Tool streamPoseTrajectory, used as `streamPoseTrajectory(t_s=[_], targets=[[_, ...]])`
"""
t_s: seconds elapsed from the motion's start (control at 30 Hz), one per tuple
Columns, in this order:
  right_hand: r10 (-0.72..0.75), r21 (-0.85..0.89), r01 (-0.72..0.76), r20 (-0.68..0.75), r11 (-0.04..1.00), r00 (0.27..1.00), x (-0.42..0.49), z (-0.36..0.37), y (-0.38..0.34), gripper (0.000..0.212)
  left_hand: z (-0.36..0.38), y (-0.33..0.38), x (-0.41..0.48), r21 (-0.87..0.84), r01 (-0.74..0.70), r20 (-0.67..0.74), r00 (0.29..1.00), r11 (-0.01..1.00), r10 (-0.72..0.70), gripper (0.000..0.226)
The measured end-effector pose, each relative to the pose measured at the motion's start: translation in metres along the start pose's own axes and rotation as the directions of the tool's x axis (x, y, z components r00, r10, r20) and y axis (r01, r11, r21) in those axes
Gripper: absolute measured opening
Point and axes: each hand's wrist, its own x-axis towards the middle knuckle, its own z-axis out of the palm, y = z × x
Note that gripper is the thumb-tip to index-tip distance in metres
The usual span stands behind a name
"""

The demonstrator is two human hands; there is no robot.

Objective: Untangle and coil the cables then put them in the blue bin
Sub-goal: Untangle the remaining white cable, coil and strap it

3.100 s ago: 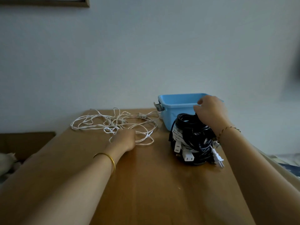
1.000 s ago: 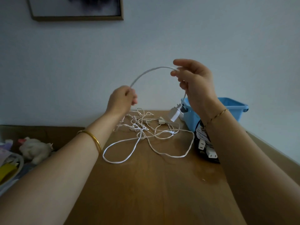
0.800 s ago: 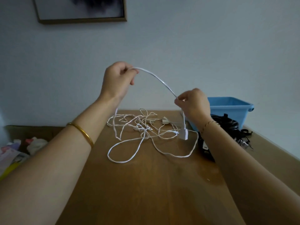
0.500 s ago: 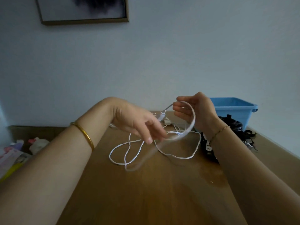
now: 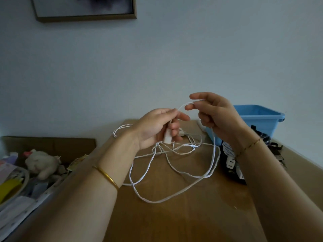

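Fingers (image 5: 181, 117) of left hand (image 5: 153, 130) now grip the plug (image 5: 167, 137), right hand (image 5: 218, 116) pinching white cable (image 5: 214, 149).

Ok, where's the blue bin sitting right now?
Head view: the blue bin stands at the far right of the table by the wall, behind the right hand, with the black cable bundle in front of it.

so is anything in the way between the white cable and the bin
Nothing visible covers the bin. A black bundle sits on the table at its near side; the white cable, held up by the left hand and right hand, should pass over it.
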Motion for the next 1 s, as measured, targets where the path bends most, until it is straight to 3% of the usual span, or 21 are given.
streamPoseTrajectory(t_s=[0.07,0.17,0.23,0.33,0.47,0.6,0.67,0.73,0.8,0.9,1.0], targets=[[-0.017,-0.048,0.014,-0.068,0.999,0.998,0.001,0.003,0.014,0.010,-0.001,-0.006,0.003,-0.281,0.020,0.046,0.999,0.960,-0.007,0.027],[0.035,-0.209,-0.051,-0.079,0.977,0.996,0.002,0.013,0.040,0.014,-0.007,-0.008,0.014,-0.627,-0.054,-0.008,0.998,0.777,0.062,0.026],[0.117,-0.289,-0.115,-0.012,0.950,0.993,0.002,0.023,0.057,0.019,-0.015,-0.010,0.023,-0.695,-0.156,-0.118,0.988,0.702,0.102,0.024],[0.263,-0.511,-0.147,0.163,0.847,0.951,0.001,0.036,0.071,0.021,-0.032,-0.014,0.030,-0.669,-0.310,-0.266,0.949,0.676,0.171,0.021],[0.409,-0.585,-0.152,0.337,0.797,0.848,0.002,0.038,0.063,0.023,-0.053,-0.019,0.032,-0.519,-0.401,-0.458,0.876,0.755,0.150,0.027],[0.566,-0.691,-0.124,0.461,0.712,0.683,-0.001,0.036,0.035,0.030,-0.056,-0.026,0.035,-0.398,-0.435,-0.530,0.828,0.807,0.185,0.043],[0.604,-0.726,-0.113,0.463,0.678,0.649,-0.006,0.039,0.022,0.029,-0.054,-0.028,0.036,-0.321,-0.434,-0.560,0.804,0.842,0.200,0.045],[0.578,-0.776,-0.020,0.452,0.630,0.680,-0.009,0.039,0.008,0.028,-0.050,-0.031,0.035,-0.201,-0.412,-0.587,0.777,0.889,0.227,0.044],[0.489,-0.801,0.078,0.436,0.594,0.755,-0.010,0.036,-0.005,0.028,-0.045,-0.037,0.034,0.094,-0.341,-0.558,0.760,0.935,0.333,0.041],[0.282,-0.750,0.071,0.333,0.658,0.900,-0.008,0.030,-0.015,0.024,-0.035,-0.042,0.032,0.503,-0.206,-0.340,0.846,0.839,0.411,0.041],[0.082,-0.657,0.039,0.152,0.752,0.985,-0.003,0.018,-0.017,0.017,-0.022,-0.038,0.029,0.632,-0.137,-0.141,0.947,0.763,0.287,0.027]])
